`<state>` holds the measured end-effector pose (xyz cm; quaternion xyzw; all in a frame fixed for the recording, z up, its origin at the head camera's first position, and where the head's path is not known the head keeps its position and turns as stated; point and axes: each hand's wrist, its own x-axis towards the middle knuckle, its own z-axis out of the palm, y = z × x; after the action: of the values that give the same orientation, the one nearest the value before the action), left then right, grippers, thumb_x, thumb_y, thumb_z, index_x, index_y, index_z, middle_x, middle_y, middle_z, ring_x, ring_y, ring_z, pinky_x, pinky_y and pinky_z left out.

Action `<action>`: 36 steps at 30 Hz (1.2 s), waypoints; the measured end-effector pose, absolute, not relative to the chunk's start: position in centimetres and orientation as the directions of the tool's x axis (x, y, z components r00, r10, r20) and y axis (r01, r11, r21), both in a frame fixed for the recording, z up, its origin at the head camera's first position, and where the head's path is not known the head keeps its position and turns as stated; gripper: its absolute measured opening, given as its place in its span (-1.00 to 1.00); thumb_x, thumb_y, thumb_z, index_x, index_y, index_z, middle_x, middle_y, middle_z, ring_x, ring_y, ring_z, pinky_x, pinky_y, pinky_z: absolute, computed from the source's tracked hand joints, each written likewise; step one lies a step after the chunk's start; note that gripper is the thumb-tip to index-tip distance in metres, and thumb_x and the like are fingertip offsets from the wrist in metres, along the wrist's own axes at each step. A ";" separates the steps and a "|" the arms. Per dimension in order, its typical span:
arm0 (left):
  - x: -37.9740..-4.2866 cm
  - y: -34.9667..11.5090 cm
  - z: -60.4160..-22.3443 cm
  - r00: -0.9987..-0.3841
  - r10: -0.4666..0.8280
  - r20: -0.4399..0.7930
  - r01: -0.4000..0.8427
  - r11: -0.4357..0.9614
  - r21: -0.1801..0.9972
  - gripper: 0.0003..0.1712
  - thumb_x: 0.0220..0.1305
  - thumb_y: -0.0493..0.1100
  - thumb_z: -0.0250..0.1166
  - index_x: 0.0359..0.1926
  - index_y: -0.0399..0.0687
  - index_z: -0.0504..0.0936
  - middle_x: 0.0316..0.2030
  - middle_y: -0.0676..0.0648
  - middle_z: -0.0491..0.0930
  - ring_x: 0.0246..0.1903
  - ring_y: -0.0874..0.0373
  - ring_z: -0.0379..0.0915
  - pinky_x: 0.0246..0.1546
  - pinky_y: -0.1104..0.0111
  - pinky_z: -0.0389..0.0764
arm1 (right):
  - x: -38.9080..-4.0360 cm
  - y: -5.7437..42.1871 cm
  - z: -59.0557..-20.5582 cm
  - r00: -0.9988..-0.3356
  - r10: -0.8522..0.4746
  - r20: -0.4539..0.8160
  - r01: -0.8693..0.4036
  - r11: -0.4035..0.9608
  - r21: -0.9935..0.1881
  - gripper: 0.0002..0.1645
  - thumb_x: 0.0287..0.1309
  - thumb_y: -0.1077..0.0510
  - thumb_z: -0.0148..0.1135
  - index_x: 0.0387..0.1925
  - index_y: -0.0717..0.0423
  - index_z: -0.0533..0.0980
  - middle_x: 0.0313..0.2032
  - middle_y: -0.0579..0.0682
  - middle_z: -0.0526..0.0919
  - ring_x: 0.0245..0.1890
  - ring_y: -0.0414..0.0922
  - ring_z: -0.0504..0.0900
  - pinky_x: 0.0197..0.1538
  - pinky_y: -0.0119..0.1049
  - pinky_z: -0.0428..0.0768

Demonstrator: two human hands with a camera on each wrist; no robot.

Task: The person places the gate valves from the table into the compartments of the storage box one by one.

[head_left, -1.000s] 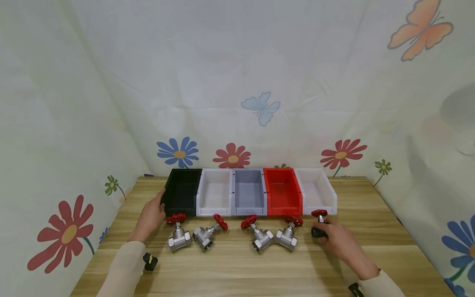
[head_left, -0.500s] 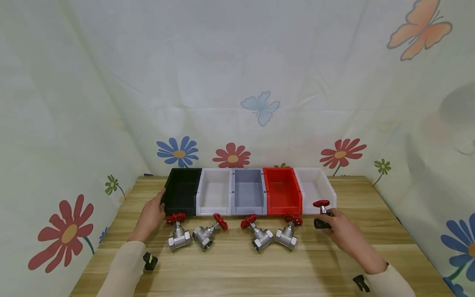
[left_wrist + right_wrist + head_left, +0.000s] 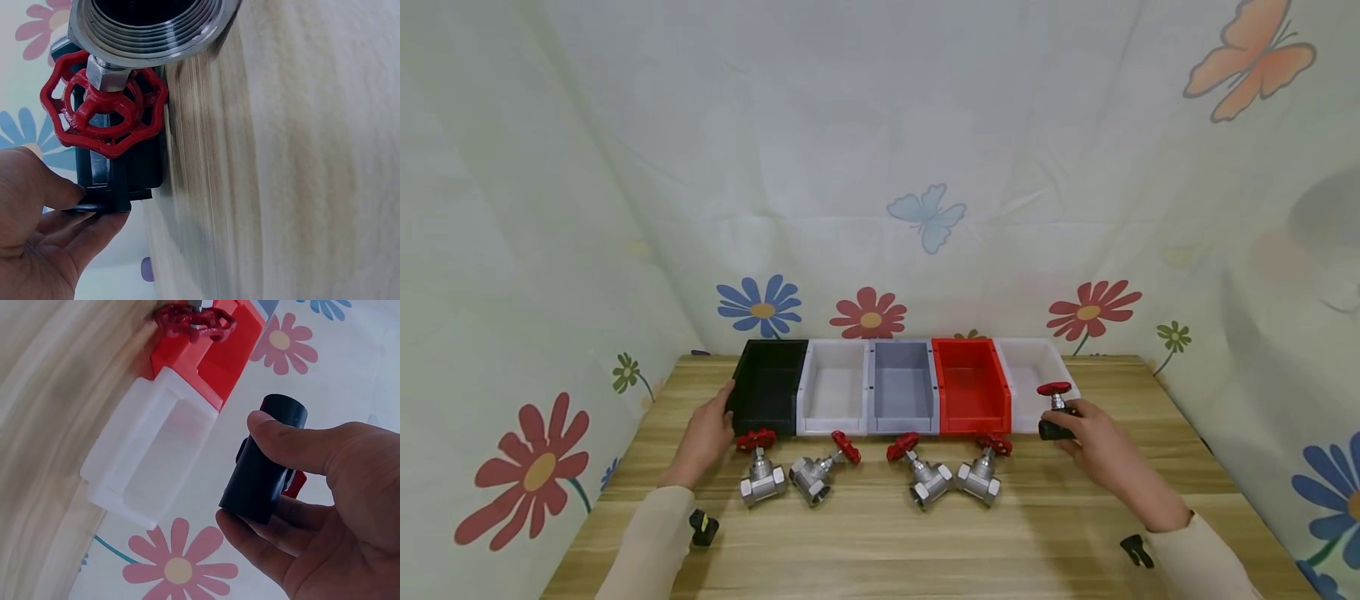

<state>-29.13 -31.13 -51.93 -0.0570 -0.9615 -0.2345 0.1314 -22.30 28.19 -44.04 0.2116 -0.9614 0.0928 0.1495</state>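
My right hand point(image 3: 1101, 446) grips a valve point(image 3: 1057, 430) with a black body and a red handwheel, above the front of the right-hand white bin point(image 3: 1033, 375). In the right wrist view its black tubular body point(image 3: 262, 465) lies between thumb and fingers, with the handwheel mostly hidden behind. My left hand point(image 3: 702, 437) pinches the side rim of the black bin point(image 3: 767, 392), thumb on one side and fingers on the other in the left wrist view. Closest to that hand on the table stands a silver valve point(image 3: 763, 483) with a red handwheel point(image 3: 103, 106).
Between the black and right-hand white bins sit another white bin point(image 3: 833, 387), a grey bin point(image 3: 902, 387) and a red bin point(image 3: 972, 387), side by side. In front lie more silver valves, including one left of centre point(image 3: 812, 479), one right of centre point(image 3: 929, 483) and one before the red bin point(image 3: 979, 482).
My right hand has lifted the black-bodied valve and carried it forward, from in front of the right-hand white bin to over its front edge. My left hand stays on the black bin.
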 end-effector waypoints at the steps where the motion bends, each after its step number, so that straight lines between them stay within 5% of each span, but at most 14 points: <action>1: -29.1 -31.1 -51.9 -0.959 0.047 0.279 0.170 0.884 0.436 -0.36 0.35 -0.41 0.04 0.43 -0.38 0.17 0.13 -0.57 0.46 0.04 -0.45 0.49 0.08 -0.21 0.48 | -22.4 28.2 -43.9 -0.866 -0.379 0.327 -0.434 0.894 -0.114 -0.52 -0.11 0.30 0.52 -0.04 0.14 0.67 -0.15 0.25 0.61 -0.22 0.10 0.61 -0.16 0.07 0.68; 36: -28.9 -30.9 -51.9 -0.960 0.052 0.275 0.173 0.882 0.439 -0.35 0.35 -0.42 0.02 0.44 -0.41 0.14 0.22 -0.55 0.38 0.13 -0.44 0.42 0.14 -0.19 0.44 | -27.5 28.5 -42.9 -0.897 -0.354 0.265 -0.402 0.903 -0.153 -0.51 0.04 0.26 0.44 0.08 0.07 0.61 -0.04 0.32 0.58 -0.21 0.16 0.62 -0.14 0.11 0.68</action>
<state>-28.93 -30.95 -51.87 -0.0585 -0.9614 -0.2362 0.1286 -27.48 28.51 -42.85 0.1952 -0.9685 0.1022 0.1163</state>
